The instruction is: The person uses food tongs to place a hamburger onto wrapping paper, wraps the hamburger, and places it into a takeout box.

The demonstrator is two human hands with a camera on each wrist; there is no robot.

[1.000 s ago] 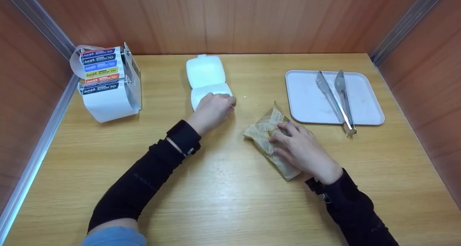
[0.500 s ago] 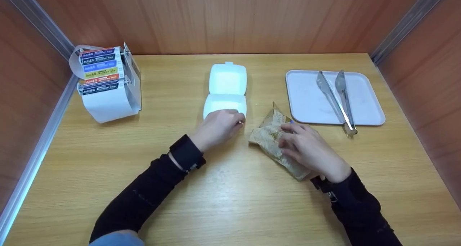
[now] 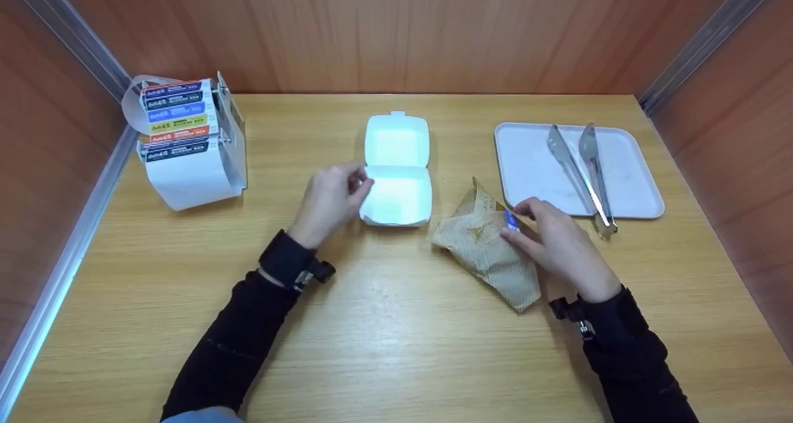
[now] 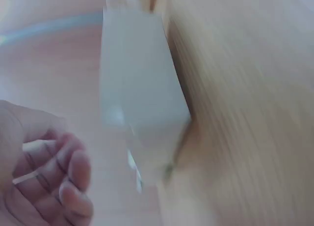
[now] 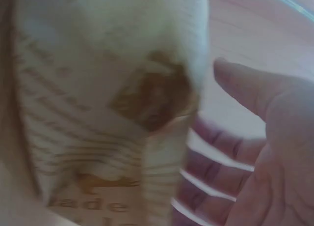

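A white foam clamshell box point(image 3: 398, 194) lies with its lid raised back at the middle of the table. My left hand point(image 3: 325, 203) hovers at the box's left edge, its fingers loosely bent around nothing. The left wrist view shows that hand point(image 4: 49, 172) beside the blurred pale side of the box point(image 4: 142, 78). A brown printed paper-wrapped packet point(image 3: 489, 243) lies right of the box, with a small blue label point(image 3: 512, 220) on it. My right hand point(image 3: 560, 243) is at its right edge, thumb and fingers spread; in the right wrist view the fingers point(image 5: 216, 172) reach behind the packet.
A white tray point(image 3: 514, 163) at the back right bears metal tongs point(image 3: 582, 172), whose end overhangs the front rim. At the left stands a white label dispenser point(image 3: 192, 144) with colored strips. Wooden walls point(image 3: 396, 33) enclose the table's back and sides.
The foam box has shifted right and toward me, then my left hand let go and moved left. My right hand has slid from the packet's top to its right side, exposing the blue label.
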